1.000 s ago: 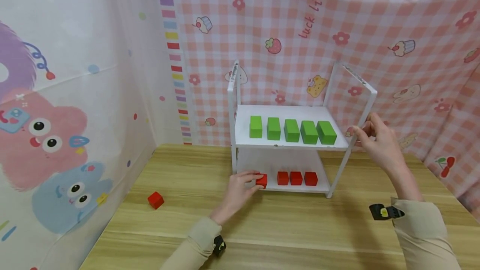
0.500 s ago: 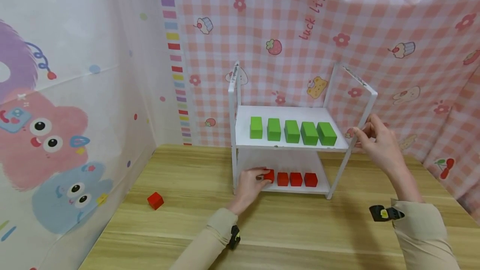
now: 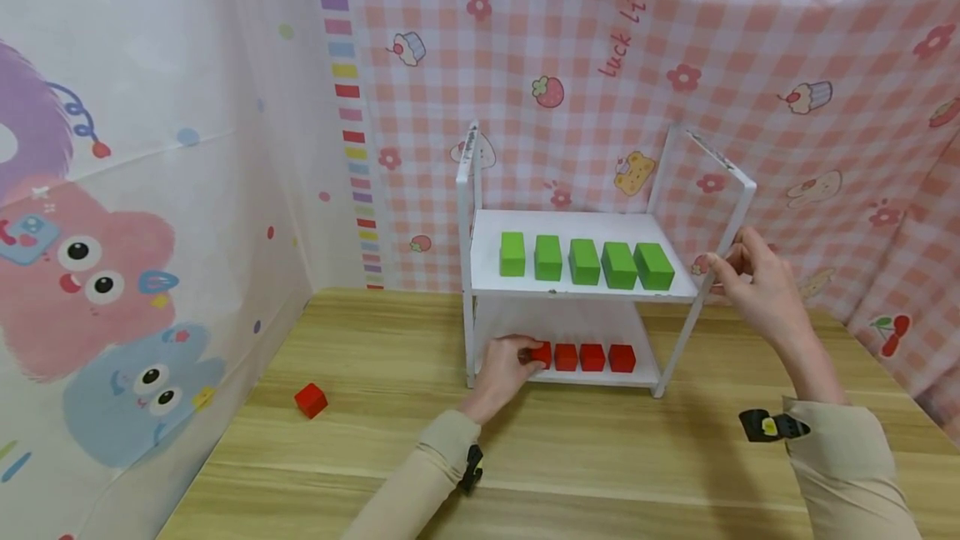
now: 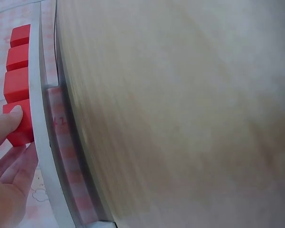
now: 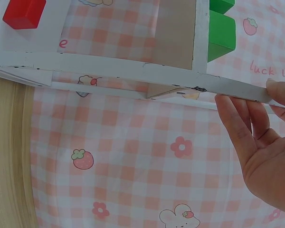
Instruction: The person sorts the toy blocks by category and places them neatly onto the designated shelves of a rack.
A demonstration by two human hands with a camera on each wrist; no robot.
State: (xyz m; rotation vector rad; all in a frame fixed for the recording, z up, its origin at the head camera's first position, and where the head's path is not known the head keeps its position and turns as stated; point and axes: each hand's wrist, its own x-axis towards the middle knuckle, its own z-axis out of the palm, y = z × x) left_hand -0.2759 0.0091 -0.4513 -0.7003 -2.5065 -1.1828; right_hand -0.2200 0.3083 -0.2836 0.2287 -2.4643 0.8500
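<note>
My left hand (image 3: 504, 369) pinches a red cube (image 3: 542, 355) on the lower shelf of a white two-tier rack (image 3: 582, 292). In the left wrist view the thumb lies on the front of that red cube (image 4: 23, 127), with the fingers behind it. Three more red cubes stand in a row to its right, close beside it. My right hand (image 3: 759, 286) grips the rack's right front post, thumb on one side and fingers on the other, as the right wrist view shows of the post (image 5: 237, 88). Several green blocks (image 3: 584, 262) stand in a row on the upper shelf.
Another red cube (image 3: 311, 400) lies apart on the wooden table (image 3: 600, 465), towards its left edge. Behind the rack hangs a pink checked cloth (image 3: 420, 90). A white printed cloth (image 3: 225, 215) closes off the left side.
My left hand has moved right along the lower shelf, bringing its red cube up close to the row of three. The right hand stays on the post.
</note>
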